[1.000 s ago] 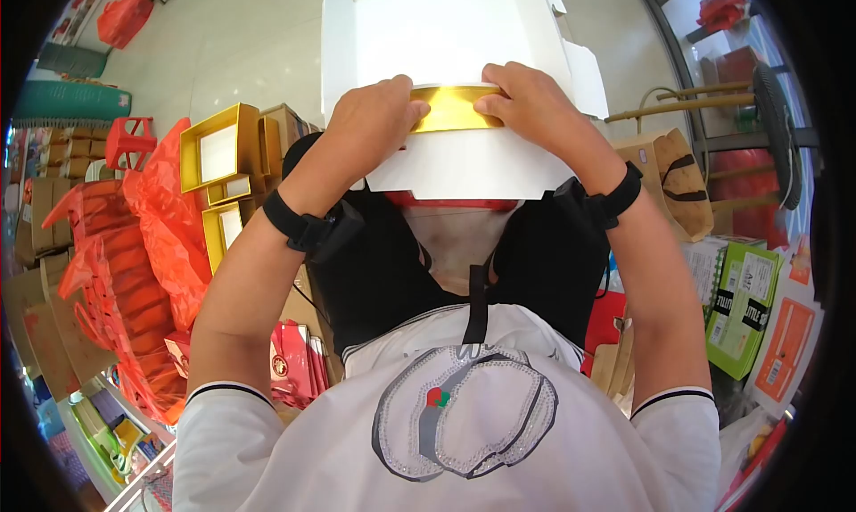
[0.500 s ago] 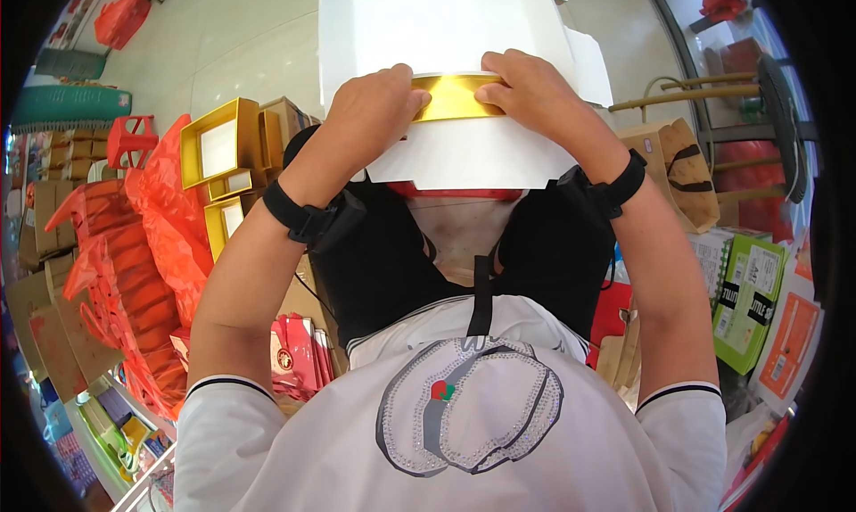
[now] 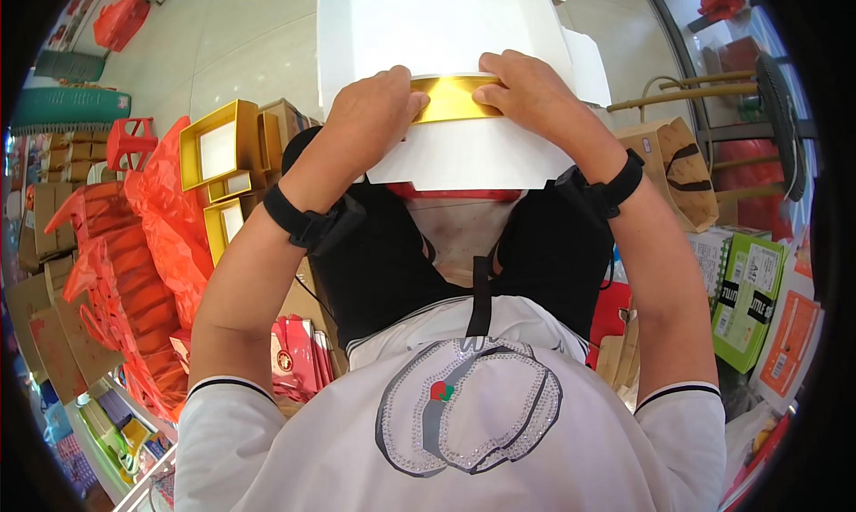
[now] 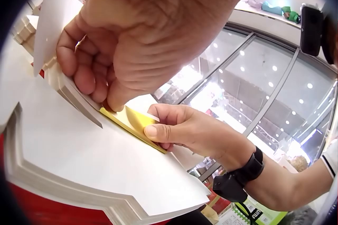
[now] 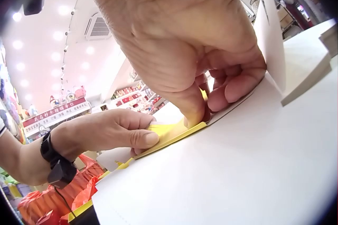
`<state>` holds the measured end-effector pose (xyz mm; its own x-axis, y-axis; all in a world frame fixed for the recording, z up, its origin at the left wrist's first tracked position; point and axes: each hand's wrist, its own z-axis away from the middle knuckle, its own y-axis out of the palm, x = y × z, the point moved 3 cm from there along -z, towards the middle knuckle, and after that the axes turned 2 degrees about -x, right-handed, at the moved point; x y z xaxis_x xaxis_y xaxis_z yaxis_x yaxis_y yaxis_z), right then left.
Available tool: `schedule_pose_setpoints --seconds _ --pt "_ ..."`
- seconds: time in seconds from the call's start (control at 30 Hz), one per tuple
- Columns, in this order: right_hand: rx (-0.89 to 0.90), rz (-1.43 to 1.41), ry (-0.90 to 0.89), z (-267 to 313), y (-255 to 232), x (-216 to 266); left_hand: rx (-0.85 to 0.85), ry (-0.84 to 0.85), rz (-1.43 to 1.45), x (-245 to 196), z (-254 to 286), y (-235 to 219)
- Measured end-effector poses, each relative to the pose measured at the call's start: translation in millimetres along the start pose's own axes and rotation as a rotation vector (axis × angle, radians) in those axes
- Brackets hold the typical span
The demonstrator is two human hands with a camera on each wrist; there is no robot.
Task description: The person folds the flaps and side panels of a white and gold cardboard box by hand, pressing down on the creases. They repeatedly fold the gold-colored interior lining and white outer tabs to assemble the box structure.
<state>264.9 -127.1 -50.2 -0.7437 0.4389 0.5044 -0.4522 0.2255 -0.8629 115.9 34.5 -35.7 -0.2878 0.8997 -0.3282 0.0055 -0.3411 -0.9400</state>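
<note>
A stack of white die-cut cardboard sheets (image 3: pixel 473 160) lies across the person's lap. Along its middle a gold strip (image 3: pixel 459 99) of folded cardboard stands up, gold on the side facing the body. At the strip's left end the left hand (image 3: pixel 370 115) pinches it, thumb on the gold face. The right hand (image 3: pixel 535 88) pinches the other end the same way. In the left wrist view the gold fold (image 4: pixel 140 125) runs between both thumbs, low over the white sheets. The right wrist view shows the fold (image 5: pixel 171 139) from the opposite side, its far face hidden by fingers.
Gold boxes (image 3: pixel 218 146) stand at the left, beside red plastic bags (image 3: pixel 169 227). A red stool (image 3: pixel 130 142) is farther left. On the right are a brown paper bag (image 3: pixel 669 173), a green box (image 3: pixel 749 302) and a chair with wooden arms (image 3: pixel 713 102).
Hands, gold strip and white sheets appear slightly higher in the head view than a second ago. Both hands keep the same hold on the strip; the last half second shows almost no motion.
</note>
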Motion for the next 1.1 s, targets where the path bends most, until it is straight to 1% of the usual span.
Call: schedule_pose_setpoints --seconds 0.13,0.23,0.33,0.4,0.5,0.6,0.7,0.83,0.93,1.03,1.1 --pt "-0.001 0.015 -0.003 0 0 1 -0.038 -0.067 0.01 -3 3 -2" --pt "0.004 0.015 -0.003 0 -1 2 -0.262 0.025 -0.029 -7 9 -3" --pt "0.008 0.009 0.0 0 0 0 -0.265 0.317 -0.042 -10 11 -3" --pt "0.026 0.007 0.015 -1 0 0 -0.241 0.337 -0.042 -9 12 1" --pt "-0.022 -0.058 0.049 1 -2 0 -0.229 0.387 -0.083 -12 15 4" --pt "-0.222 -0.133 -0.03 15 -8 5 -0.257 0.453 -0.1 -11 15 5" --pt "-0.272 0.022 -0.352 30 -12 24 -0.289 0.49 -0.098 -11 17 4" --pt "-0.243 0.133 -0.366 35 0 23 -0.306 0.53 -0.108 -10 15 3" --pt "-0.293 0.225 -0.453 36 7 23 -0.317 0.527 -0.115 -7 15 2" --pt "-0.356 0.328 -0.492 35 7 23 -0.304 0.491 -0.136 -2 7 8" --pt "-0.38 0.277 -0.477 30 6 21 -0.297 0.484 -0.143 -2 5 6"
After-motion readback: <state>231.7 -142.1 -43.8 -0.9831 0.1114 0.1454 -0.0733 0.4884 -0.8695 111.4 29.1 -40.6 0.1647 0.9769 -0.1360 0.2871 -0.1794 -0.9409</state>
